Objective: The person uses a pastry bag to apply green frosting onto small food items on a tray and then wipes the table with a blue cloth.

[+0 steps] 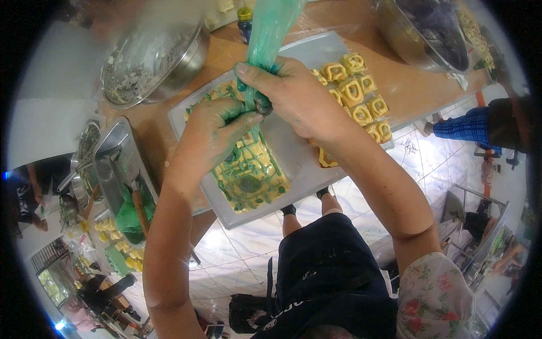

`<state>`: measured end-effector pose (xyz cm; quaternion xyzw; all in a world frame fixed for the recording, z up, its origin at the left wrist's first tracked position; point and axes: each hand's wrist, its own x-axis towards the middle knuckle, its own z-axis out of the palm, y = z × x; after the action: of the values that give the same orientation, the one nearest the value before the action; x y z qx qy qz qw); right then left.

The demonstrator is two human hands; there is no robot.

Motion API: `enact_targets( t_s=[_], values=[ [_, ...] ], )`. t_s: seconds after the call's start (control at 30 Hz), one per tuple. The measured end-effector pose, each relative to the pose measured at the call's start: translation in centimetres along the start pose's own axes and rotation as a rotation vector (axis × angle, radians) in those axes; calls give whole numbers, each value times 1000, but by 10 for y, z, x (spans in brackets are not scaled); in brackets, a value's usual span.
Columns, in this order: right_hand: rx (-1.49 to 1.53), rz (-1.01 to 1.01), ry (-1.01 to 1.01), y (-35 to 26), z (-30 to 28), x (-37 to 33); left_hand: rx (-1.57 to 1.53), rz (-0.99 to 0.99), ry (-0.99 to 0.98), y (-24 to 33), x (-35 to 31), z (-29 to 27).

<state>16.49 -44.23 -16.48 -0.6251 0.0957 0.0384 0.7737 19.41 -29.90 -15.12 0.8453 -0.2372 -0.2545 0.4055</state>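
Both my hands are on a clear piping bag [271, 31] filled with green icing. My right hand [296, 96] grips the bag around its middle, with green smears on the fingers. Lower down, my left hand [212, 127] closes its thumb and fingers around the narrow end, and the tip points downward. Beneath it lies a block of yellow-topped pastries [251, 175] covered in green piped lines and leaf shapes. They sit on the left part of a grey tray [302, 169]. My left hand and forearm hide part of this block.
On the tray's right are pastries with yellow piped rings [353, 90]. Behind stand a metal bowl with white remains [186, 56], a small jar [245, 25] and another steel bowl [395, 34]. A metal pan [110, 147] at left holds a green bag [132, 217] and wooden-handled tool [139, 209].
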Motion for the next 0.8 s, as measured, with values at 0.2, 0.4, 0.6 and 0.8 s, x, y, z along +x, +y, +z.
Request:
enact_targets(
  t_s=[0.2,0.4,0.6,0.8],
  values=[
    [-37,25,5,2,1,1,-84,-53,-22,-6,1,1],
    [-100,-36,-5,9,-1,3,-36,10,-31,-11,2,1],
    [-143,-45,14,10,-1,5,-27,19,-30,-6,1,-1],
    [-82,-28,16,9,1,5,47,36,-31,-6,1,-2]
  ],
)
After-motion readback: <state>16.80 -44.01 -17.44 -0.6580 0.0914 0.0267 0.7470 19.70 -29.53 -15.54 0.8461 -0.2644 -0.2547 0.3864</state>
